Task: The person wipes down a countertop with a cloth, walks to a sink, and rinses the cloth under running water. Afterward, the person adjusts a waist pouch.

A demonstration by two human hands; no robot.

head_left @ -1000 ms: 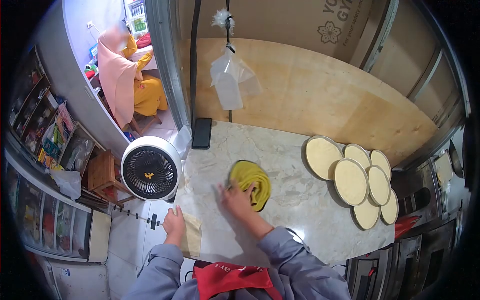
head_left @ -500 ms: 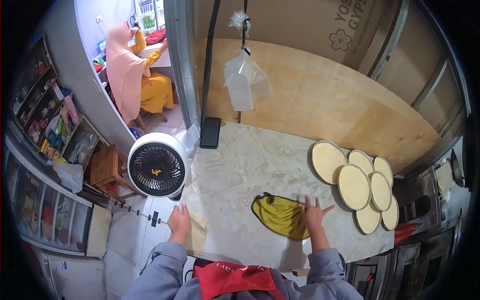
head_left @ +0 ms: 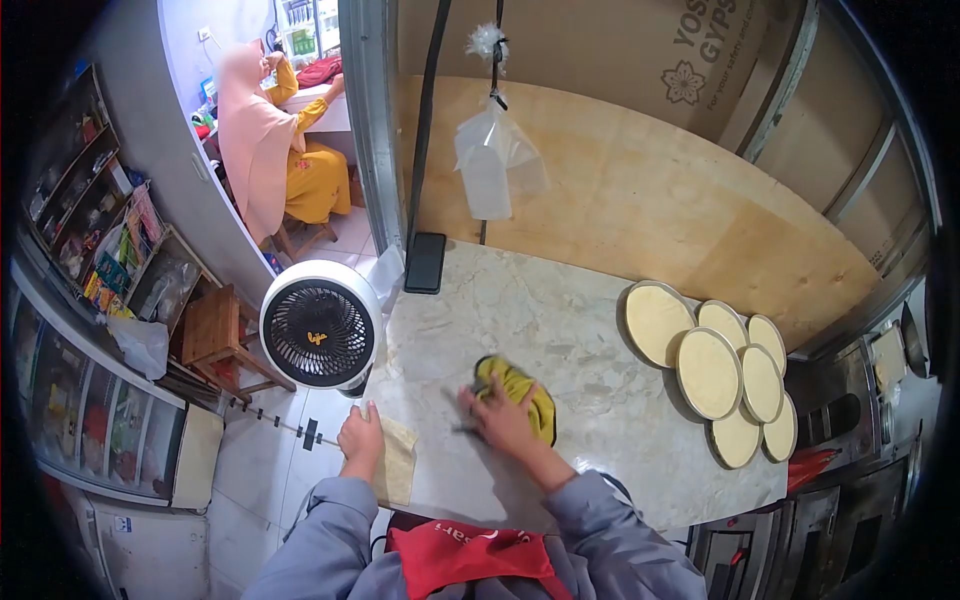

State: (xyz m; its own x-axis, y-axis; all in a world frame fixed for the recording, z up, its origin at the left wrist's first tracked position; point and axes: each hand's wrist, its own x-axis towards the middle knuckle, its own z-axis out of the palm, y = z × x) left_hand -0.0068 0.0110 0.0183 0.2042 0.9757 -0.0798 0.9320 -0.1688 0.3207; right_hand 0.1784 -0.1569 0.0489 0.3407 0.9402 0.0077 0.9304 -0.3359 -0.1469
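The right hand (head_left: 506,424) lay with fingers spread over a crumpled, dark-edged yellow-green cloth (head_left: 543,408) on the pale marbled tabletop (head_left: 470,310). Well apart from it, the left hand (head_left: 361,438) curled at the tabletop's edge; its grip was unclear.

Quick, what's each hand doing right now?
Left hand: curled at the left edge of the table; whether it grips anything can't be told.
Right hand: spread open on the yellow cloth.
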